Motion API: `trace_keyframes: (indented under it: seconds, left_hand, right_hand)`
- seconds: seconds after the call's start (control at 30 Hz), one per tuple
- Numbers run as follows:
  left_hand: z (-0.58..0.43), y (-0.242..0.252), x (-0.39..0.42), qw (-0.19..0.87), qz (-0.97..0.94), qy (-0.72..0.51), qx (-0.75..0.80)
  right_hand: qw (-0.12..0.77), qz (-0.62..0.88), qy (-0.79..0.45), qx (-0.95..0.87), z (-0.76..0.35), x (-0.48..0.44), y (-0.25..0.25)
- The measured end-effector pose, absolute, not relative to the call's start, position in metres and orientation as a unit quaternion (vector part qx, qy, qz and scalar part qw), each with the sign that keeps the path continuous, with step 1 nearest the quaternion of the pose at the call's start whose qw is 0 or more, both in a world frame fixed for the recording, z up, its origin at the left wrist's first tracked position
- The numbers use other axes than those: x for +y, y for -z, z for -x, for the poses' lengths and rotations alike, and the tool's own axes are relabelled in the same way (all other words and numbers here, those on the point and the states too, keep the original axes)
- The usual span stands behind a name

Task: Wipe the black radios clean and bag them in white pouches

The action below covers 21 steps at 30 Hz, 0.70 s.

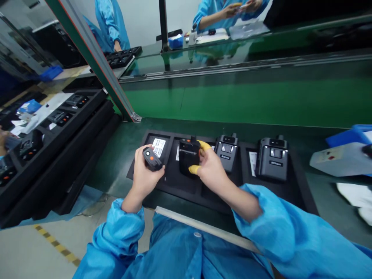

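Observation:
My left hand is closed around a small black device with an orange button, held above the left end of a black foam tray. My right hand, with yellow finger cots on thumb and forefinger, grips a black boxy device over the tray's second slot. Two more black devices stand upright in the tray's right slots. A white label lies in the leftmost slot.
A stack of black trays with devices stands at the left. A green conveyor belt runs behind the tray. A blue bin and a white-grey tool lie at the right. Other people in blue coats work across the line.

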<state>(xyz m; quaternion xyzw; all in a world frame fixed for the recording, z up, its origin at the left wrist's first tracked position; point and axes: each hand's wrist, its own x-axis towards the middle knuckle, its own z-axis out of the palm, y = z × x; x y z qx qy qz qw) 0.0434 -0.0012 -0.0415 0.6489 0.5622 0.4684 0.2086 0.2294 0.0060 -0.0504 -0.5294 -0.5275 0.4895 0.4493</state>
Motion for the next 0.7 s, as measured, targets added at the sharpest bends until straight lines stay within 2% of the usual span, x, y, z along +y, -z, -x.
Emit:
trace_keyframes:
  seconds: [0.07,0.17,0.53,0.7]
  left_hand:
    - [-0.047,0.042,-0.004,0.141,-0.692,-0.464,0.535]
    - [-0.053,0.044,-0.006,0.101,-0.729,-0.451,0.506]
    - [-0.06,0.048,-0.008,0.083,-0.746,-0.422,0.51]
    - [-0.061,0.048,-0.009,0.102,-0.729,-0.436,0.517]
  right_hand:
    - [0.478,0.502,-0.487,-0.531,-0.235,-0.013,0.054]
    - [0.492,0.502,-0.453,-0.549,-0.238,-0.033,0.056]
    - [0.501,0.514,-0.352,-0.6,-0.242,-0.037,0.07]
    - [0.53,0.49,-0.41,-0.558,-0.241,-0.037,0.072]
